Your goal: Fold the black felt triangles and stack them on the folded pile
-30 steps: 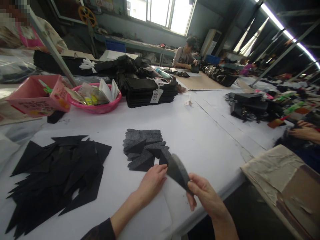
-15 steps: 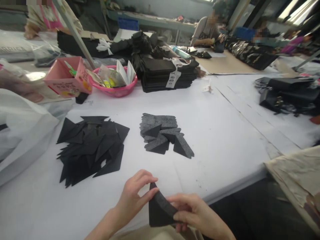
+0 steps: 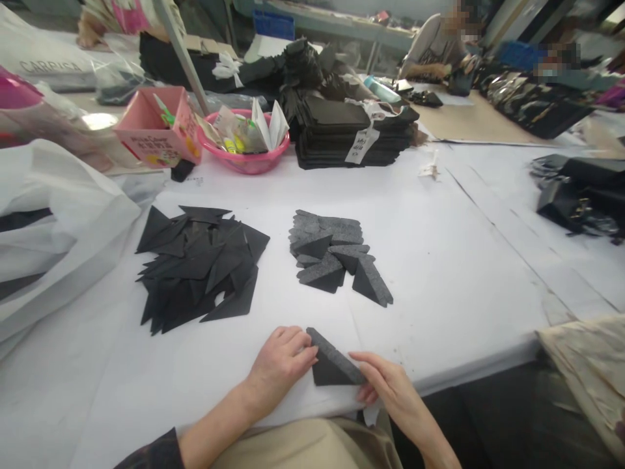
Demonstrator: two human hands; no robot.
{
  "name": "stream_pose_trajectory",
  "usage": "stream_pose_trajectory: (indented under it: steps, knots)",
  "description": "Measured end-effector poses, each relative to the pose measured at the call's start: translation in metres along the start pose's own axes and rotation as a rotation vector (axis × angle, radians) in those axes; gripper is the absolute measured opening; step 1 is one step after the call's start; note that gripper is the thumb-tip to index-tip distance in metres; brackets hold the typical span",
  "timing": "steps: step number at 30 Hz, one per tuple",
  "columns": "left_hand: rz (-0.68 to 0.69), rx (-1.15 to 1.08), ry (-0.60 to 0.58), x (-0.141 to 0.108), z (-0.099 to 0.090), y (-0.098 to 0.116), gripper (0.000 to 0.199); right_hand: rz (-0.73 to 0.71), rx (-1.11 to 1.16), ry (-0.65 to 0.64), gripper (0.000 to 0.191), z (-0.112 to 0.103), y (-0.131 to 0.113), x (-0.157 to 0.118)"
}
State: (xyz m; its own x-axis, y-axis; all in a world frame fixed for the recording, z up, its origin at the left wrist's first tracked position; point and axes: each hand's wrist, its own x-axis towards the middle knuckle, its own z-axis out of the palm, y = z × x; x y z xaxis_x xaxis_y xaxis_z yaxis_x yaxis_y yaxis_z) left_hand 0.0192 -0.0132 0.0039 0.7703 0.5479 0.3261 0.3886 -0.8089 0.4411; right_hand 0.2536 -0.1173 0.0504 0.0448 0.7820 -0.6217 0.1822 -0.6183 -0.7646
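Close to the table's near edge, both my hands hold a black triangular piece [image 3: 329, 371] with a speckled grey band along its long slanted side. My left hand [image 3: 283, 361] pinches its upper left corner, fingers curled. At the lower right corner, the thumb and fingers of my right hand [image 3: 390, 384] grip it. A white scrap [image 3: 372, 414] shows just below my right hand. Beyond, a heap of plain black triangular pieces [image 3: 195, 267] lies to the left. Overlapping triangular pieces with grey bands [image 3: 332, 251] lie to the right of that heap.
Behind stand a pink box [image 3: 156, 133], a pink basket [image 3: 244, 163] with packets, and a tied stack of black pieces [image 3: 351, 137]. A white plastic bag [image 3: 63, 228] lies left; black bags [image 3: 581, 192] lie right. A co-worker [image 3: 434, 52] sits across the room.
The triangular piece has gone from bent and held up to flatter, down by the table. My left hand has changed from a spread-finger pinch to curled fingers. The view has shifted slightly.
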Motion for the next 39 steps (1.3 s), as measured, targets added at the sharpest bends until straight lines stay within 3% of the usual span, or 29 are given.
stream_pose_trajectory:
  steps: [2, 4, 7, 10, 14, 24, 39]
  knots:
    - [0.011, 0.005, 0.019, 0.0, 0.002, 0.0, 0.006, -0.003, -0.09, 0.074, 0.056, 0.003, 0.002, -0.002]
    - [0.023, 0.007, 0.032, -0.001, 0.003, -0.001, 0.007, -0.066, -0.29, 0.178, 0.047, 0.014, 0.003, 0.001]
    - [0.034, 0.005, 0.034, -0.003, 0.003, -0.001, 0.009, -0.255, -0.641, 0.403, 0.031, 0.04, -0.001, 0.013]
    - [0.024, -0.024, 0.025, -0.004, 0.001, -0.001, 0.01, -0.435, -0.774, 0.554, 0.03, 0.065, -0.007, 0.029]
    - [-0.035, -0.072, 0.025, -0.002, 0.0, -0.004, 0.012, -0.553, -0.699, 0.576, 0.024, 0.079, -0.004, 0.041]
    - [-0.053, 0.077, 0.041, 0.001, -0.002, -0.008, 0.026, -0.77, -0.656, 0.654, 0.026, 0.081, 0.014, 0.04]
    - [-0.026, 0.098, 0.126, 0.001, -0.006, -0.003, 0.016, -0.844, -0.847, 0.709, 0.032, 0.082, 0.012, 0.036]
